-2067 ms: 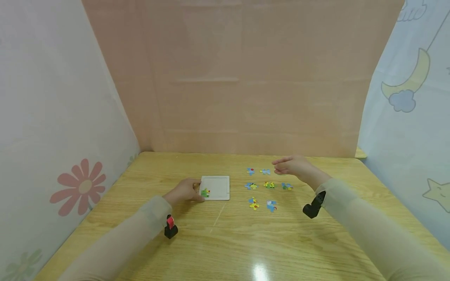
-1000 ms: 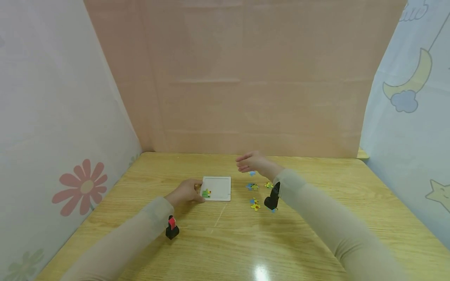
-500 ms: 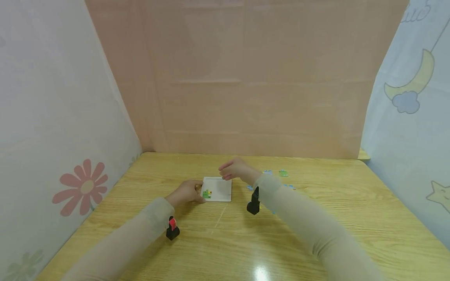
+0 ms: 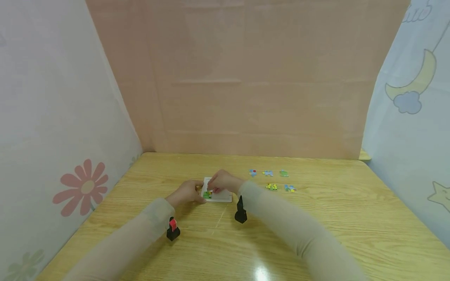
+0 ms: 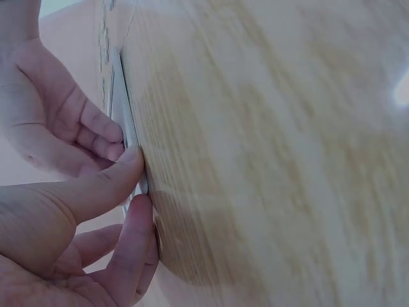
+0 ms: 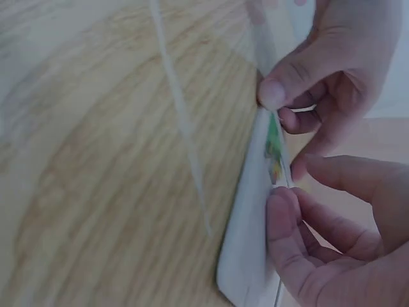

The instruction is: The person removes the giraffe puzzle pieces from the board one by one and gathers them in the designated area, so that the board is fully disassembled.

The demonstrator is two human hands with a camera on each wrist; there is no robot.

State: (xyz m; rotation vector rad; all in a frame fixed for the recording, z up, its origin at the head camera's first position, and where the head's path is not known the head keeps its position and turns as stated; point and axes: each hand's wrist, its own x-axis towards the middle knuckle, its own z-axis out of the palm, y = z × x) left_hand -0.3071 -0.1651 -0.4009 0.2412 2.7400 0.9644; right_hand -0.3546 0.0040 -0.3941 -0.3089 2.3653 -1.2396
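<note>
A shallow white puzzle tray (image 4: 224, 199) lies on the table, with a green puzzle piece (image 4: 207, 195) in its front left corner. My left hand (image 4: 186, 191) grips the tray's left edge between thumb and fingers, as the left wrist view shows close up. Over the tray, my right hand (image 4: 225, 181) reaches down beside the green piece. In the right wrist view its fingertips (image 6: 281, 214) press at the tray right by the piece, the thumb stands apart from them, and no piece shows between. The right hand hides the tray's middle.
Right of the tray lie loose puzzle pieces: a blue one with a red spot (image 4: 253, 172), a pale blue one (image 4: 268, 173), a green one (image 4: 284, 173), a yellow-green one (image 4: 272, 187) and a blue-yellow one (image 4: 290, 188). The right sleeve (image 4: 281, 222) covers others. A curtain stands behind.
My right hand has moved left from above the loose pieces and come down onto the tray, uncovering the green loose piece. The left hand keeps its grip on the tray's edge.
</note>
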